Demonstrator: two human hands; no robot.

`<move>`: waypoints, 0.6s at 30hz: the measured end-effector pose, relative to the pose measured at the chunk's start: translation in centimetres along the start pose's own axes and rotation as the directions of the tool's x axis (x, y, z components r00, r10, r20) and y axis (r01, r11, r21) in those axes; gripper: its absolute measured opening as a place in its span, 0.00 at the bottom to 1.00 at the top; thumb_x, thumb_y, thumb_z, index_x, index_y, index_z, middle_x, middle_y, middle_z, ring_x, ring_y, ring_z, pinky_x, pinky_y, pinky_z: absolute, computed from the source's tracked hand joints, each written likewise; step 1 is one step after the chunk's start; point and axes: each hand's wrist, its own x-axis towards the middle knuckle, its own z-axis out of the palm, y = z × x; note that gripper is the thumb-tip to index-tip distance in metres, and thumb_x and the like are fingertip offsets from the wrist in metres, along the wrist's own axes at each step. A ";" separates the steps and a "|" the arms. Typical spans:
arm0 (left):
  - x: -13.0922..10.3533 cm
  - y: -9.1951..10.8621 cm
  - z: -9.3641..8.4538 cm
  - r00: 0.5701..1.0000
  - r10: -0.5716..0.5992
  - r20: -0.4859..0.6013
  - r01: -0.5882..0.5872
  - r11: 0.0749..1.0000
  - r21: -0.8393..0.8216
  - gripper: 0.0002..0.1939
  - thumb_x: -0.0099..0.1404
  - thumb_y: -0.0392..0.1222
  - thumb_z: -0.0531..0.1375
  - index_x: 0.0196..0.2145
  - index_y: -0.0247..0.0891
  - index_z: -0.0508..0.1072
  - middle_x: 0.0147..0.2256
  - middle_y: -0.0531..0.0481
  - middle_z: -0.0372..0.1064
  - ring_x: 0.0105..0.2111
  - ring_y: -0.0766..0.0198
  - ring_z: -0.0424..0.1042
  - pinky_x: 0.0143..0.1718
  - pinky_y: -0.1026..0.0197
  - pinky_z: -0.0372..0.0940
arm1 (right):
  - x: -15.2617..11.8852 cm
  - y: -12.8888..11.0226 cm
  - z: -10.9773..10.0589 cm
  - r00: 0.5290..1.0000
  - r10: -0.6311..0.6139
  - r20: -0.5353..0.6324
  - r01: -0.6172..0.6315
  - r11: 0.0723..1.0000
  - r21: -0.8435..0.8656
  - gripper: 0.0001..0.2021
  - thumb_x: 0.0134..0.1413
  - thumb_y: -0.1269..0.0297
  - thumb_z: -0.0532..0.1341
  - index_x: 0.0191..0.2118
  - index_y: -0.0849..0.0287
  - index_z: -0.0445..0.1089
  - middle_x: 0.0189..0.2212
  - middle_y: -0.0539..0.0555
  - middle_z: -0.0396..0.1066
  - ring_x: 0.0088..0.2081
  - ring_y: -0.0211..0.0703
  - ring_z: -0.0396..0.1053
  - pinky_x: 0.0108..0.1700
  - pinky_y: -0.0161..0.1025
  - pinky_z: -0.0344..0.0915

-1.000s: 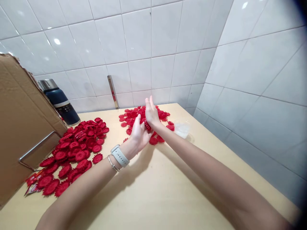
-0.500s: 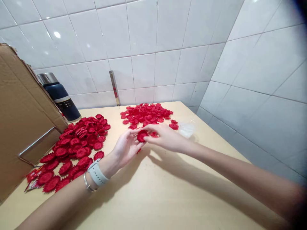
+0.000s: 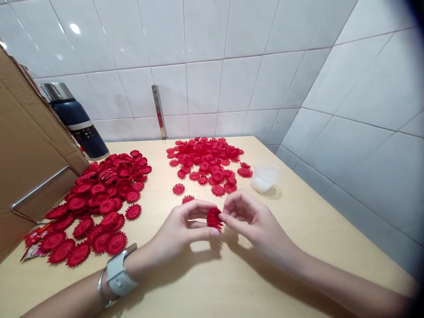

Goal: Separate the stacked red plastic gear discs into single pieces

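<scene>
Between the thumb and fingers of my left hand [image 3: 182, 227] is a red fringed disc [image 3: 213, 219], tilted up on its side. My right hand [image 3: 263, 227] is closed in a pinch at the disc's right edge; whether anything small is between those fingertips cannot be seen. Just beyond my hands lie a loose red disc [image 3: 179, 189] and another one [image 3: 188, 199], partly behind my left fingers. A pile of similar smaller-looking discs [image 3: 207, 157] spreads at the back of the table. To the left, a heap of red discs [image 3: 109, 194] looks thicker and more layered.
A clear plastic bag with white contents [image 3: 264, 179] sits right of the back pile. On the left stand a cardboard box [image 3: 29, 145] and a dark blue bottle [image 3: 79, 123]. Red packets [image 3: 37, 234] lie beside the box. Tiled walls bound the table [image 3: 212, 282] behind and right.
Both hands have come nearer to me and to the right. The red disc is now turned up on edge in my left fingers, and the view has tilted slightly.
</scene>
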 end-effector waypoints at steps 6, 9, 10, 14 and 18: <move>-0.9 -0.5 0.2 0.998 0.043 -0.045 -0.031 0.973 0.228 0.16 0.51 0.35 0.65 0.39 0.37 0.68 0.35 0.50 0.71 0.36 0.61 0.73 0.39 0.59 0.69 | -0.9 0.3 0.0 0.945 0.125 0.302 -0.196 0.956 0.219 0.09 0.51 0.61 0.61 0.29 0.61 0.64 0.21 0.46 0.65 0.21 0.30 0.62 0.24 0.30 0.59; -1.4 -0.3 0.6 0.997 0.076 0.013 -0.076 0.961 0.266 0.16 0.50 0.35 0.65 0.38 0.38 0.69 0.36 0.51 0.71 0.36 0.63 0.73 0.38 0.63 0.69 | -1.1 0.7 0.1 0.938 0.143 0.316 -0.234 0.934 0.272 0.08 0.49 0.62 0.62 0.28 0.62 0.66 0.21 0.47 0.66 0.20 0.30 0.62 0.22 0.29 0.59; -1.5 -0.1 0.7 0.996 0.088 0.028 -0.092 0.956 0.280 0.15 0.51 0.35 0.65 0.38 0.38 0.70 0.35 0.52 0.71 0.35 0.64 0.73 0.38 0.64 0.69 | -1.1 0.7 0.1 0.936 0.150 0.317 -0.244 0.929 0.280 0.08 0.49 0.62 0.62 0.28 0.62 0.66 0.21 0.47 0.67 0.19 0.30 0.61 0.22 0.29 0.59; -1.7 0.2 0.7 0.990 0.134 0.046 -0.142 0.919 0.367 0.13 0.51 0.36 0.65 0.36 0.37 0.71 0.35 0.52 0.71 0.35 0.65 0.72 0.39 0.65 0.68 | -1.1 1.1 0.2 0.919 0.188 0.347 -0.301 0.902 0.310 0.08 0.49 0.62 0.62 0.28 0.63 0.67 0.19 0.48 0.67 0.18 0.30 0.61 0.21 0.29 0.59; -1.6 -0.1 0.5 0.991 0.122 0.056 -0.134 0.916 0.379 0.15 0.50 0.37 0.66 0.37 0.36 0.71 0.36 0.50 0.71 0.35 0.64 0.73 0.39 0.64 0.69 | -0.8 1.5 0.1 0.899 0.224 0.377 -0.358 0.871 0.335 0.09 0.46 0.62 0.64 0.28 0.63 0.68 0.19 0.48 0.67 0.17 0.30 0.61 0.18 0.27 0.57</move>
